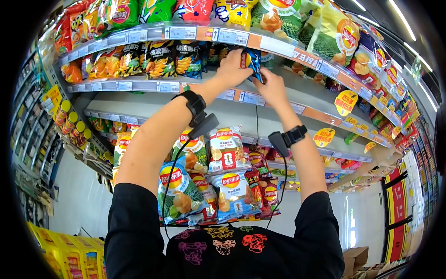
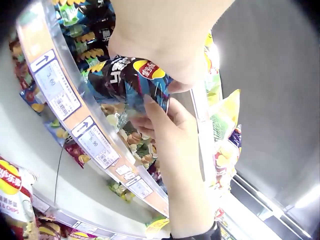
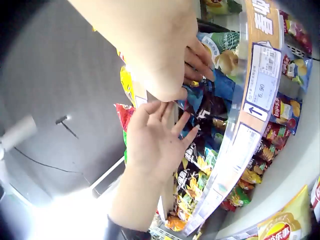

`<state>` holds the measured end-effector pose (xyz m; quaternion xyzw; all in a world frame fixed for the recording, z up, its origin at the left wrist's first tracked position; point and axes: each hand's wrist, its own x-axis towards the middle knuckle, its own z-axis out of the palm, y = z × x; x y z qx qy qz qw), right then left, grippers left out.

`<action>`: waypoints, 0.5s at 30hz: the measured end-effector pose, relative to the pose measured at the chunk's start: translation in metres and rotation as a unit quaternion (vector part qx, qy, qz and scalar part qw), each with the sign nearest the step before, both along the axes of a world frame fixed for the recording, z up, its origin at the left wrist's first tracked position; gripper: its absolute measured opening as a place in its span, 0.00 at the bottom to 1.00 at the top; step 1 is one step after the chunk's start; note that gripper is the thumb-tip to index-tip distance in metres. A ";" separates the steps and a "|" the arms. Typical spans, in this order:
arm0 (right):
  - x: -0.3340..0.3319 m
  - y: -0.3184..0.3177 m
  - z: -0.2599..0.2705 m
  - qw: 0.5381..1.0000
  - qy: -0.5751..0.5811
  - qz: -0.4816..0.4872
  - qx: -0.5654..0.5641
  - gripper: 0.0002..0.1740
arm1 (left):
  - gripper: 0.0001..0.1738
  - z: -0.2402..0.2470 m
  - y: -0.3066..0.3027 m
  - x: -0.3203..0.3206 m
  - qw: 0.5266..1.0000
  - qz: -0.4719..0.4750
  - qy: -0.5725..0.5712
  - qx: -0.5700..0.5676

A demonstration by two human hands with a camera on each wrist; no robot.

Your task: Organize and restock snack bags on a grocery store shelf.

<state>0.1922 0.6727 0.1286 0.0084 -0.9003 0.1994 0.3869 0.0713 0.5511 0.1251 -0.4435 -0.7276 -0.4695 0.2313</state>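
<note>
A dark blue bag of potato chips [image 1: 251, 62] with a yellow-and-red logo stands at the front of an upper shelf, between both hands. My left hand [image 1: 233, 69] holds its left side, thumb low near the front and fingers spread along the edge. On the other side my right hand [image 1: 272, 86] pinches the bag's lower right corner, thumb on the front face and fingers behind. In the right wrist view, the left palm [image 3: 157, 145] faces the camera, its fingertips right at the bag. The left wrist view shows the right thumb [image 2: 157, 114] against the packaging.
Black chip bags [image 1: 160, 58] line the shelf to the left. Above runs a shelf edge with price tags [image 1: 232, 36], full bags over it. Several Lay's bags [image 1: 230, 193] are stacked low before my body. Yellow round signs [image 1: 346, 102] jut out at right.
</note>
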 end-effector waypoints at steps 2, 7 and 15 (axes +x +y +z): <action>-0.008 -0.011 -0.008 0.993 0.051 -0.042 0.100 0.09 | 0.43 -0.003 0.005 -0.004 0.998 0.010 -0.065 0.000; -0.030 -0.035 -0.024 0.970 0.061 -0.060 0.230 0.07 | 0.38 0.013 0.001 0.003 0.989 0.047 -0.135 -0.024; -0.043 -0.056 -0.056 0.950 0.136 -0.027 0.279 0.10 | 0.22 0.002 -0.020 0.016 0.976 0.074 0.158 -0.129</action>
